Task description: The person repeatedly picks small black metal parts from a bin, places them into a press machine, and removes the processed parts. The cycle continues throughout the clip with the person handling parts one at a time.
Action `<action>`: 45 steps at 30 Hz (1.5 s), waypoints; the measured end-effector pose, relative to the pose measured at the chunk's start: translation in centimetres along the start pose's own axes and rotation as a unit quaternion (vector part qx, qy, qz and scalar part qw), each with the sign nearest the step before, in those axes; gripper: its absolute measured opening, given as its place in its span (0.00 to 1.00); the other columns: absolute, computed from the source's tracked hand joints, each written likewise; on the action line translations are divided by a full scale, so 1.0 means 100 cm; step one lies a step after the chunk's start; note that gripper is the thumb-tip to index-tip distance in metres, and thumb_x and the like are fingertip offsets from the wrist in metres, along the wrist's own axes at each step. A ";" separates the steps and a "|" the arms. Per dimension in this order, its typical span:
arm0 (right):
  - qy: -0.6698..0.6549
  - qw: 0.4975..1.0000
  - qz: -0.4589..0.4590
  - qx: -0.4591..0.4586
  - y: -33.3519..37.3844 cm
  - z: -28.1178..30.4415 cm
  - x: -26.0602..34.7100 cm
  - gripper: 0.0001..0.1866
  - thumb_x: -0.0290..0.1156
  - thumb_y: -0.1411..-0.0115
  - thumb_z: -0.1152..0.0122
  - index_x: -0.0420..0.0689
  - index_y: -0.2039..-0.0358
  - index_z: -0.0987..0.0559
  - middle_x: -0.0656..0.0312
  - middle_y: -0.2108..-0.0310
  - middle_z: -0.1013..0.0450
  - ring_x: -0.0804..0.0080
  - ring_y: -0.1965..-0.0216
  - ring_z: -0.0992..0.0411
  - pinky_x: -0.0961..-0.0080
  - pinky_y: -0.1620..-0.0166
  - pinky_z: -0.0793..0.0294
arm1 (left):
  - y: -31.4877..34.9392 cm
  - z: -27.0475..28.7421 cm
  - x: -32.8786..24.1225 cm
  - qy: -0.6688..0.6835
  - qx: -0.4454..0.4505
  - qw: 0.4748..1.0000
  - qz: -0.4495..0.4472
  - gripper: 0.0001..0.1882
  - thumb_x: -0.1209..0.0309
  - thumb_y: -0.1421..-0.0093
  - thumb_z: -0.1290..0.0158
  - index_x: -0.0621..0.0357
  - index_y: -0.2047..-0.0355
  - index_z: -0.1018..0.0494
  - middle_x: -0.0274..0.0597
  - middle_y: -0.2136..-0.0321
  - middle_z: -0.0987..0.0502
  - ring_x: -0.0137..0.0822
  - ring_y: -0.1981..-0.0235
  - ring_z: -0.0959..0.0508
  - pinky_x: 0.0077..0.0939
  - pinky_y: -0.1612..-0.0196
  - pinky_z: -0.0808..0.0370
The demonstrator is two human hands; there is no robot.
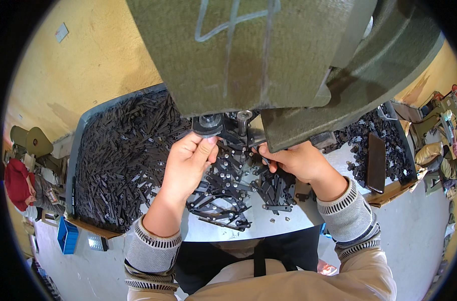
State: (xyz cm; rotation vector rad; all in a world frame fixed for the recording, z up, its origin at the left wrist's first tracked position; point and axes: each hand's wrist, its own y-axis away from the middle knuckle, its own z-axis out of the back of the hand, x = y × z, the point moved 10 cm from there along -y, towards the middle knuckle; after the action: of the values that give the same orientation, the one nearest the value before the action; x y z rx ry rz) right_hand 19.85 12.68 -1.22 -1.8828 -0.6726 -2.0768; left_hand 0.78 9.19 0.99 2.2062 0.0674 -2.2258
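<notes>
A large green machine (238,60) with chalk marks hangs over the work table (208,230). Under its lower edge sit a dark round fitting (208,123) and an upright metal pin (244,123). My left hand (188,159) is closed in a pinch just below the round fitting; what its fingertips hold is hidden. My right hand (299,160) is partly covered by the machine's arm, its fingers closed close to the pin around something dark that I cannot make out. Just below both hands lie joined black metal strips (221,203) with shiny rivets, and another pile of dark strips (274,188).
A grey bin (78,150) heaped with loose black strips (123,160) stands at the left. At the right, small dark plates (356,135) lie around a dark phone-like slab (375,163). A blue crate (67,236) is on the floor. A person in red (18,184) is far left.
</notes>
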 end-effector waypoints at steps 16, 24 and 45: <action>0.043 0.998 0.044 0.001 -0.002 -0.006 0.005 0.10 0.28 0.41 0.36 0.35 0.62 0.19 0.63 0.72 0.23 0.79 0.75 0.29 0.82 0.72 0.29 | -0.006 -0.031 0.026 0.039 0.085 0.992 0.089 0.12 0.73 0.42 0.40 0.71 0.63 0.23 0.45 0.75 0.20 0.21 0.82 0.31 0.12 0.78 0.35; 0.100 0.992 0.079 -0.011 -0.003 -0.017 0.018 0.08 0.33 0.41 0.36 0.41 0.68 0.21 0.66 0.77 0.25 0.81 0.79 0.28 0.80 0.75 0.29 | 0.001 -0.015 0.028 -0.009 0.083 0.985 0.150 0.08 0.73 0.40 0.43 0.65 0.64 0.25 0.42 0.77 0.21 0.21 0.83 0.28 0.10 0.80 0.34; 0.343 0.921 0.185 0.015 0.027 -0.005 0.045 0.07 0.28 0.47 0.36 0.45 0.66 0.17 0.58 0.73 0.23 0.60 0.71 0.24 0.71 0.66 0.26 | -0.003 -0.014 0.037 0.003 0.099 0.983 0.154 0.05 0.73 0.41 0.43 0.61 0.67 0.25 0.41 0.79 0.21 0.22 0.84 0.27 0.10 0.82 0.35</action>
State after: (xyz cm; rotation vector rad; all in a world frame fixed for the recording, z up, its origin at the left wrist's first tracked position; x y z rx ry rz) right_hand 20.15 10.63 3.61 -1.0208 -0.1542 -2.2188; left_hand 2.10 9.61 -2.66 2.1335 -0.4818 -2.1349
